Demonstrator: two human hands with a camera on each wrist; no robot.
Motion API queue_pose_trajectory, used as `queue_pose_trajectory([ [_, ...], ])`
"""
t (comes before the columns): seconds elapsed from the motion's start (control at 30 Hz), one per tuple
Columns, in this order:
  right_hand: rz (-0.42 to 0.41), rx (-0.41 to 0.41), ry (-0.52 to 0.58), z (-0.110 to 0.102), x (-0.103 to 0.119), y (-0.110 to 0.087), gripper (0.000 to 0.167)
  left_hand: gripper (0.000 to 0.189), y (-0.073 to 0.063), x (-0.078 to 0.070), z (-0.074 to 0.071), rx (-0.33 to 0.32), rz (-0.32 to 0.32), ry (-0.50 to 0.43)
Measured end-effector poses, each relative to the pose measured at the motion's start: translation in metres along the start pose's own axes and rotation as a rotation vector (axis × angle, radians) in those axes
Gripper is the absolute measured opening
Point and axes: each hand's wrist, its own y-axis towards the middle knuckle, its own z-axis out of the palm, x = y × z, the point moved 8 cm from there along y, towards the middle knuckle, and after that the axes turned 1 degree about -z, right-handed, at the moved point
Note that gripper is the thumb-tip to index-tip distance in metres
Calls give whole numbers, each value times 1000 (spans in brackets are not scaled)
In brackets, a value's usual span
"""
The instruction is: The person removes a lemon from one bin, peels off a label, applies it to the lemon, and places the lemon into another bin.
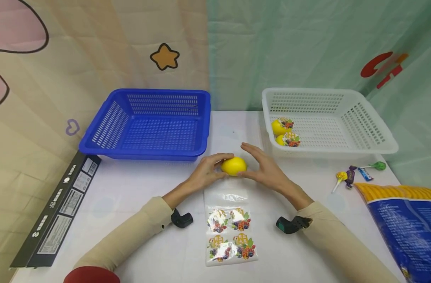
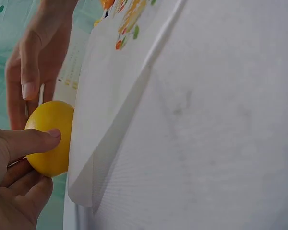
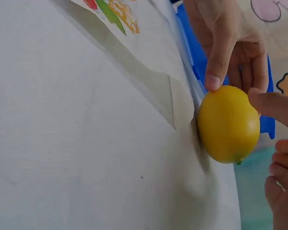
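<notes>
A yellow lemon (image 1: 234, 166) is at the middle of the table, beyond a sheet of fruit-printed stickers (image 1: 225, 199). My left hand (image 1: 209, 171) holds the lemon from the left; in the left wrist view its thumb (image 2: 41, 140) lies across the peel with the fingers beneath. From the other side comes my right hand (image 1: 268, 171), its thumb touching the lemon and its other fingers spread away from it. The lemon's small green tip shows in the right wrist view, where the right thumb (image 3: 273, 105) meets the peel and the lemon (image 3: 229, 125) looks bare of stickers.
A blue basket (image 1: 162, 153) stands at the back left. The white basket (image 1: 335, 150) at the back right contains two stickered lemons (image 1: 281, 126). Several candies (image 1: 350, 177) and a blue-yellow bag (image 1: 406, 224) lie at the right. A long black box (image 1: 56, 208) lies along the left edge.
</notes>
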Motion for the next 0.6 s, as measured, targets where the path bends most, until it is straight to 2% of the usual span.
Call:
queue_pose_trajectory([
  [0.03, -56, -28, -68, -4, 8, -4, 72, 54, 0, 0, 0, 1, 6, 9],
  [0.1, -170, -51, -133, -7, 25, -13, 60, 54, 0, -1, -1, -1, 11, 21],
  [0.2, -246, 18, -159, 1, 39, -27, 43, 55, 1, -3, -3, -10, 13, 35],
  [0.27, -210, 99, -175, 12, 38, -34, 40, 55, 1, -4, -5, -15, 5, 37],
  [0.37, -121, 188, -225, 29, 30, -42, 46, 55, 1, -4, -4, -9, -6, 31],
  [0.47, -93, 211, -262, 39, 25, -47, 50, 55, 0, -4, -2, 12, -14, 28],
  [0.6, -102, 191, -214, 40, 24, -47, 37, 56, -3, -4, 1, 35, -27, 21],
])
